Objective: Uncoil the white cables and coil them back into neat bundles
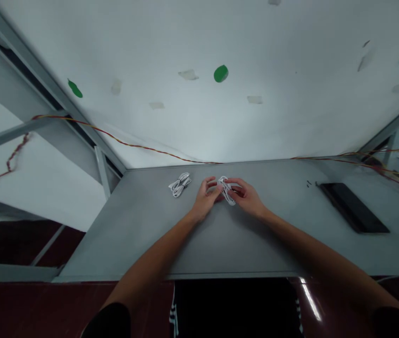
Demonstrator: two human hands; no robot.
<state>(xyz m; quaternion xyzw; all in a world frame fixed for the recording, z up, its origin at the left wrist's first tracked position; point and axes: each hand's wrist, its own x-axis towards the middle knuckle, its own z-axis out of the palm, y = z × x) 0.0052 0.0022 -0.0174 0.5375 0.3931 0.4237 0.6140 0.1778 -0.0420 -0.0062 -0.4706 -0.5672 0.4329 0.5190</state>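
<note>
Between my two hands, above the grey tabletop point(114, 234), is a coiled white cable point(226, 191). My left hand point(206, 198) has its thumb and fingers closed on the coil's left side. From the other side, my right hand point(245, 195) pinches the same coil, its fingers curled over the top and right edge. Parts of the coil are hidden behind the fingers. A second white cable bundle point(180, 184), folded and bound around its middle with a dark tie, lies on the table to the left of my left hand.
To the right lies a black flat rectangular object point(354, 208), with a few tiny dark bits point(308, 183) near its corner. A twisted red-yellow wire point(143, 148) runs along the white back panel point(199, 122). Metal frame bars point(102, 171) stand at the left.
</note>
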